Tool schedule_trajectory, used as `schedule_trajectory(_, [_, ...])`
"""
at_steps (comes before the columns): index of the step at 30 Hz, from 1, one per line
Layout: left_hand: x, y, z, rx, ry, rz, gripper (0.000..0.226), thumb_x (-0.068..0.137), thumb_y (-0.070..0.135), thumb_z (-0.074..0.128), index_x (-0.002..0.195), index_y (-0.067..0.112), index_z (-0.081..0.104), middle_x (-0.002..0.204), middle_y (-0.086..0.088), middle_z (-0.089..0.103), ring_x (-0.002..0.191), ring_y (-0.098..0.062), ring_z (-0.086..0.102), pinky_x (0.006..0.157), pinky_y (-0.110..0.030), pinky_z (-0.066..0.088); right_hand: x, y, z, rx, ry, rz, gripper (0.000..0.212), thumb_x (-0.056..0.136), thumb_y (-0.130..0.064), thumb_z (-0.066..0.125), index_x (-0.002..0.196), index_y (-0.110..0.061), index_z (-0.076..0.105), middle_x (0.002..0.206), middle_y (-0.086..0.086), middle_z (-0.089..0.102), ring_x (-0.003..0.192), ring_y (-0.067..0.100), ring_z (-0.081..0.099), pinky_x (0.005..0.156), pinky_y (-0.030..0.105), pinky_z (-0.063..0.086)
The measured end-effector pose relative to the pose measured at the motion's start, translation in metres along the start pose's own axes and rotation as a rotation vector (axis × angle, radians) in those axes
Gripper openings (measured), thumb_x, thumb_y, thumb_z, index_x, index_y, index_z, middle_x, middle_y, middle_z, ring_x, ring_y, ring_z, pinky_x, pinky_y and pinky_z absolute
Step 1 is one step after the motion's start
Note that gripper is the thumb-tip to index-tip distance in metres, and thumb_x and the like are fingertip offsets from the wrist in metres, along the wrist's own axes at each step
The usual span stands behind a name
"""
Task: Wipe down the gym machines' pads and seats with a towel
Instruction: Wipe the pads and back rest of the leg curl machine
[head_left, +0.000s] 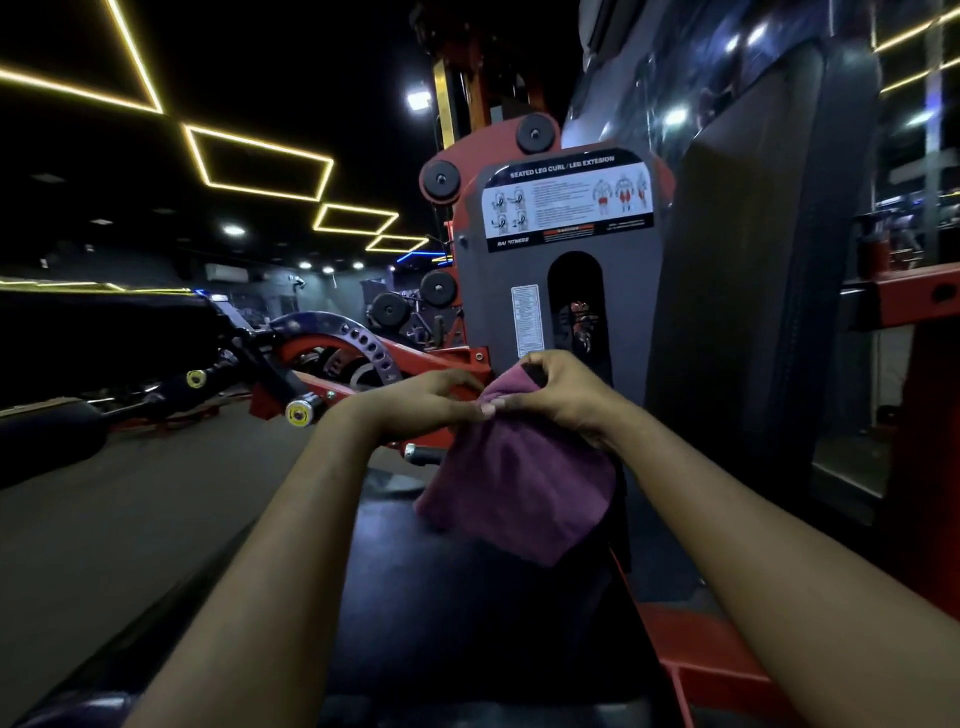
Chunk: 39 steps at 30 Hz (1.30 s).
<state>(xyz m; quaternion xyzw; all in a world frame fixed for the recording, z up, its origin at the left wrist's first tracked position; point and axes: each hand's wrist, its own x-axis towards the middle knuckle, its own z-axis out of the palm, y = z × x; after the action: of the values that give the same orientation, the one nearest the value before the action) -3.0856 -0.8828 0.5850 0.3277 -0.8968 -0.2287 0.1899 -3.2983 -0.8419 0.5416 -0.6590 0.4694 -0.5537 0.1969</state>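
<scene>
Head view: we pinch the maroon towel (519, 493) by its top edge, left hand (436, 397) and right hand (561, 395) both clamped on it. It hangs lengthwise below our fingers, over the black seat pad (467, 597); both hands are equally near.

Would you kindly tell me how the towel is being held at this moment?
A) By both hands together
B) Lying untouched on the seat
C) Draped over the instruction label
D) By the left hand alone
A: the left hand and the right hand both pinch the top edge of the towel, which hangs down below them.
</scene>
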Motion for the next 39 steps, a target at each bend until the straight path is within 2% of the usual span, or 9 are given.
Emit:
schedule_trajectory(3, [0.009,-0.009,0.017,0.022,-0.018,-0.010,0.022,0.101,0.024,0.060,0.113,0.006,0.064,0.100,-0.006,0.066,0.086,-0.020,0.062,0.074,-0.033,0.053,0.000,0.001,-0.007,0.049,0.047,0.036,0.053,0.065,-0.030,0.096,0.106,-0.008,0.071,0.101,0.012,0.076,0.092,0.021,0.071,0.085,0.037,0.059])
schedule_trajectory(9, [0.013,-0.015,0.022,0.204,0.237,0.018,0.012,0.104,0.020,0.052,0.098,0.010,0.053,0.090,0.000,0.056,0.089,-0.018,0.050,0.077,-0.034,0.040,-0.029,0.034,-0.028,-0.208,-0.439,0.375,0.055,0.068,-0.027,0.094,0.113,-0.004,0.073,0.110,0.007,0.077,0.109,0.024,0.071,0.105,0.042,0.052])
schedule_trajectory(16, [-0.008,-0.014,-0.007,0.001,0.211,-0.088,0.019,0.100,0.017,0.059,0.117,0.016,0.051,0.106,-0.006,0.064,0.096,-0.024,0.062,0.085,-0.043,0.054,-0.016,0.025,-0.010,0.081,-0.125,0.352,0.035,0.055,-0.024,0.071,0.086,-0.007,0.074,0.087,0.014,0.072,0.085,0.029,0.061,0.076,0.037,0.046])
schedule_trajectory(20, [-0.023,-0.028,0.008,-0.023,0.002,-0.299,0.020,0.093,-0.003,0.059,0.111,0.006,0.058,0.080,-0.010,0.061,0.057,-0.016,0.062,0.045,-0.030,0.051,-0.015,0.031,-0.006,-0.212,-0.284,0.407,0.056,0.060,-0.028,0.087,0.106,0.000,0.072,0.103,0.020,0.075,0.086,0.029,0.068,0.080,0.045,0.056])
schedule_trajectory(22, [-0.027,-0.049,0.031,-0.035,-0.135,-0.414,0.013,0.091,-0.006,0.062,0.103,-0.001,0.062,0.073,-0.009,0.062,0.057,-0.015,0.064,0.048,-0.037,0.058,-0.023,0.045,0.008,-0.376,-0.345,0.392,0.043,0.073,-0.024,0.090,0.108,-0.007,0.072,0.111,0.014,0.075,0.102,0.029,0.072,0.091,0.043,0.057])
schedule_trajectory(26, [-0.023,-0.092,0.060,-0.018,-0.150,-0.505,0.020,0.090,0.014,0.074,0.106,0.007,0.063,0.091,-0.010,0.065,0.078,-0.021,0.064,0.053,-0.036,0.057,-0.038,0.070,0.027,-0.422,-0.355,0.413,0.075,0.073,-0.031,0.092,0.138,-0.011,0.058,0.134,0.003,0.063,0.122,0.020,0.061,0.108,0.031,0.046])
schedule_trajectory(32, [-0.016,-0.110,0.071,0.138,-0.109,-0.443,0.024,0.092,0.028,0.072,0.104,0.009,0.062,0.087,-0.010,0.062,0.071,-0.021,0.059,0.057,-0.037,0.059,-0.043,0.095,0.035,-0.615,0.119,0.405,0.056,0.078,-0.055,0.081,0.122,-0.023,0.066,0.127,0.006,0.065,0.119,0.028,0.061,0.104,0.042,0.048])
schedule_trajectory(37, [-0.006,-0.094,0.082,0.123,-0.180,-0.437,0.029,0.092,0.021,0.074,0.113,0.004,0.062,0.089,-0.008,0.062,0.065,-0.017,0.061,0.048,-0.024,0.053,-0.081,0.111,0.064,-0.824,-0.649,0.454,0.059,0.107,-0.058,0.023,0.161,-0.041,0.008,0.171,0.002,-0.005,0.157,0.030,-0.009,0.124,0.052,-0.004])
schedule_trajectory(39, [-0.003,-0.093,0.083,0.099,-0.183,-0.460,0.024,0.097,0.024,0.068,0.109,0.006,0.058,0.084,-0.011,0.061,0.055,-0.017,0.061,0.043,-0.025,0.051,-0.091,0.126,0.064,-0.733,-0.644,0.539,0.057,0.106,-0.060,0.013,0.160,-0.046,0.000,0.167,-0.006,-0.019,0.155,0.026,-0.018,0.124,0.053,-0.009])
